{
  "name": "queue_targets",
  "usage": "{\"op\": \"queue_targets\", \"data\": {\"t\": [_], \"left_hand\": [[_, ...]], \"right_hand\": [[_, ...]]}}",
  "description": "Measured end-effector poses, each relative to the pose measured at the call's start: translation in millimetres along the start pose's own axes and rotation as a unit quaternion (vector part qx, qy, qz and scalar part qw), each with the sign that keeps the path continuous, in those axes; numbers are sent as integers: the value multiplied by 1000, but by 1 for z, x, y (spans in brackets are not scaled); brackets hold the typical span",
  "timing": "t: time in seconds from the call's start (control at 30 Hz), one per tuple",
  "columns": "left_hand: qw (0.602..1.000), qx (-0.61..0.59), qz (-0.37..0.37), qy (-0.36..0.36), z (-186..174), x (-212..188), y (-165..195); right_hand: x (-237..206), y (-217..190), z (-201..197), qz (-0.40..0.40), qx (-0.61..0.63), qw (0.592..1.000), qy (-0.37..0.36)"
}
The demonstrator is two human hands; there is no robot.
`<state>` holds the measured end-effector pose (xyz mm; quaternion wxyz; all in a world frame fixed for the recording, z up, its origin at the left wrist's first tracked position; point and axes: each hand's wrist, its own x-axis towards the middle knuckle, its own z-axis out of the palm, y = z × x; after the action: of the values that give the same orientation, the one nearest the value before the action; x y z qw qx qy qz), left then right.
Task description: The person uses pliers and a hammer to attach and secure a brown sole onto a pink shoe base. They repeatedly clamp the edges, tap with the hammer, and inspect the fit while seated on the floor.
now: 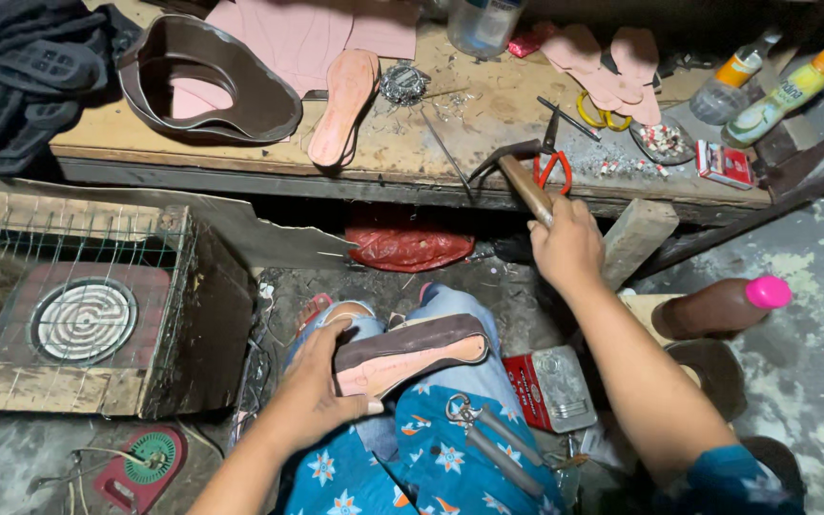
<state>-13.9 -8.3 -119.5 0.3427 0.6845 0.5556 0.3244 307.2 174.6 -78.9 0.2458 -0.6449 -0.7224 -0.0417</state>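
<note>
Our left hand (pixel 321 377) sits low over our lap, fingers curled and thumb pressed flat, forearm angling in from the bottom edge. Our right hand (pixel 567 246) is up and forward, fist closed tight in a grip, bare forearm stretching long from the lower right.

The left hand (pixel 312 386) presses a brown and pink shoe (pixel 410 353) on the knee. The right hand (pixel 567 246) grips a hammer (pixel 519 172) at the near edge of the far workbench (pixel 240 153), beside red-handled pliers (pixel 552 157).
</note>
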Motion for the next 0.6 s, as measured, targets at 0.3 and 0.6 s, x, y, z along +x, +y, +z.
{"op": "queue_targets", "data": {"t": [0.3, 0.6], "left_hand": [[981, 170, -3, 99, 39, -27, -7], [983, 105, -48, 143, 48, -13, -24]], "right_hand": [[30, -14, 5, -7, -57, 998, 15], [-74, -14, 37, -114, 282, 931, -204]]}}
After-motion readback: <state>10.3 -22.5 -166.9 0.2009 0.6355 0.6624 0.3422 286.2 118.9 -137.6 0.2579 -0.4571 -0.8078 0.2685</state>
